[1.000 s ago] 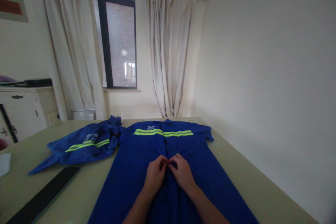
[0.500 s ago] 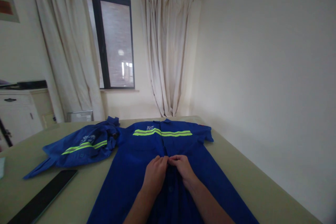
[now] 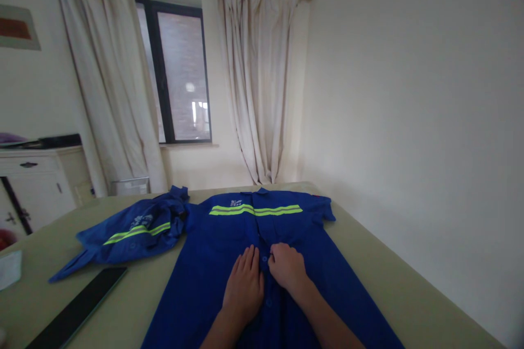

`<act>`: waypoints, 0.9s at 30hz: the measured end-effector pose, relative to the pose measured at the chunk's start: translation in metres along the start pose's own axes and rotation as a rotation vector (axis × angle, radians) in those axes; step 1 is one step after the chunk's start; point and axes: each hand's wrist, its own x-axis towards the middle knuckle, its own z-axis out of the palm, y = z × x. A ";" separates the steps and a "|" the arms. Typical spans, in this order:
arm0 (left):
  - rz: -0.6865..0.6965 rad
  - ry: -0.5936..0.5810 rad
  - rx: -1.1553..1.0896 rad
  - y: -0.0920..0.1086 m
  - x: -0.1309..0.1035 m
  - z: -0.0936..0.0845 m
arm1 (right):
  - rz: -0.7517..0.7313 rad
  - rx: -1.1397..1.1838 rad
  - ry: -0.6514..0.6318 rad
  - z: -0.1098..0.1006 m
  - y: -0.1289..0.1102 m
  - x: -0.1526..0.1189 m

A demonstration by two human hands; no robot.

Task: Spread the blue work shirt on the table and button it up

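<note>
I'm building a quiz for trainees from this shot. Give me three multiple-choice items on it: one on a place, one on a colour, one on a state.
1. Where does the crumpled garment lie, relative to the spread shirt?
A on its left
B on its right
C on top of it

2. What colour are the shirt's stripes?
A red
B yellow-green
C white

3. How is the left hand?
A lifted
B fisted
C flat on the shirt

Answers:
1. A, it lies toward the cabinet.
2. B, bright bands cross the chest.
3. C, fingers extended beside the right hand.
</note>
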 end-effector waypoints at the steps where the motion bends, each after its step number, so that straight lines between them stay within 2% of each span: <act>1: -0.002 -0.020 -0.001 0.002 -0.007 0.001 | -0.014 -0.020 0.005 -0.003 -0.004 0.002; 4: -0.002 -0.066 -0.002 0.008 -0.028 -0.003 | -0.073 -0.018 -0.025 -0.006 -0.009 0.010; 7: 0.025 -0.151 0.035 0.010 -0.036 -0.021 | -0.093 0.089 -0.043 0.005 -0.006 0.015; 9: 0.002 -0.181 0.049 0.010 -0.026 -0.037 | -0.090 0.191 -0.002 0.015 -0.001 0.015; 12: -0.142 -0.137 0.018 0.009 0.007 -0.051 | -0.074 0.273 0.055 0.023 0.006 0.013; 14: -0.186 -0.091 -0.012 0.008 0.029 -0.048 | -0.038 0.272 0.071 0.023 0.009 0.013; 17: -0.164 -0.010 -0.088 0.001 0.046 -0.028 | 0.014 0.251 0.081 0.021 0.011 0.013; 21: -0.133 0.066 -0.360 -0.018 0.046 -0.005 | 0.018 0.245 0.068 0.020 0.009 0.012; 24: -0.113 0.073 -0.529 -0.031 0.044 -0.002 | 0.017 0.203 0.052 0.021 0.005 0.010; 27: -0.105 0.074 -0.552 -0.032 0.044 -0.005 | 0.010 0.151 0.035 0.021 0.002 0.010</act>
